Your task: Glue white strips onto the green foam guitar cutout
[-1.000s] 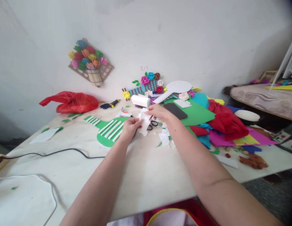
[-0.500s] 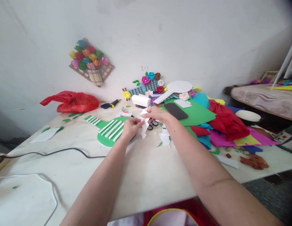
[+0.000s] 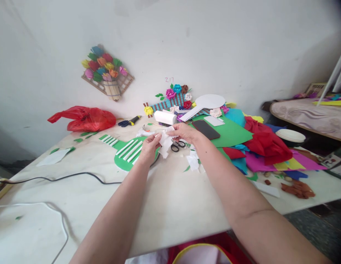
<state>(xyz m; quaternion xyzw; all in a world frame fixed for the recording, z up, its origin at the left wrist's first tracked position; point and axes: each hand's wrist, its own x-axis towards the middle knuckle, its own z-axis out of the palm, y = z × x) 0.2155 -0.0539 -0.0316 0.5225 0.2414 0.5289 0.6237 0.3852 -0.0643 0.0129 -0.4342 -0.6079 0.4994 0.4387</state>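
Left hand point(image 3: 151, 145) and right hand point(image 3: 185, 132) are close together above the tabletop point(image 3: 170, 205), fingertips of both clamped on one crumpled piece of white paper point(image 3: 165, 143). It sits between them, mid-view; my feed can't tell me how the fingers are placed behind it.

Left to right:

Red plastic bag point(image 3: 90, 119) lies well apart, not an issue. Black cord point(image 3: 76, 173) runs up to the left forearm point(image 3: 120, 205); I'd avoid snagging it. Green cutout point(image 3: 123, 161) is just beside the left hand, white strips point(image 3: 130, 149) laid across it in rows. I'd lift that wrist so nothing gets dragged. What looks like a white glue gun point(image 3: 144, 132) lies just behind; whether it's hot, I can't see, so fingers off the nozzle.

Left fingers have the paper's left edge; right fingers have its upper right. Stock looks thin, so I'd expect it to crease and tear easily. Best practice: pinch near the spot being worked, small even moves, flat pads not nails, one side held steady while the other works.

Black scissors point(image 3: 178, 146) are just below the right hand; mind the knuckles. White scraps point(image 3: 192, 160) sit near the right forearm point(image 3: 236, 190), easy to sweep up by accident. Dark phone point(image 3: 205, 130) is just beyond that wrist; give it clearance.
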